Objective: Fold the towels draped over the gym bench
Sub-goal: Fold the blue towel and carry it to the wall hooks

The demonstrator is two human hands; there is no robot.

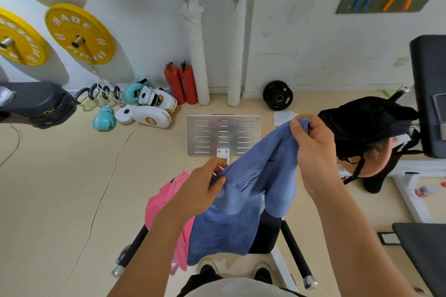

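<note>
A blue towel with dark lettering hangs lifted between both hands above the black gym bench. My left hand pinches its near left edge, and my right hand grips a bunched corner held higher and further right. The towel's lower part droops over the bench. A pink towel lies draped on the bench's left side, partly hidden under my left forearm and the blue towel.
A perforated metal plate lies on the floor ahead. Boxing gloves, two red fire extinguishers and a black weight plate line the wall. A black bag sits right, by another bench. A cable crosses the floor.
</note>
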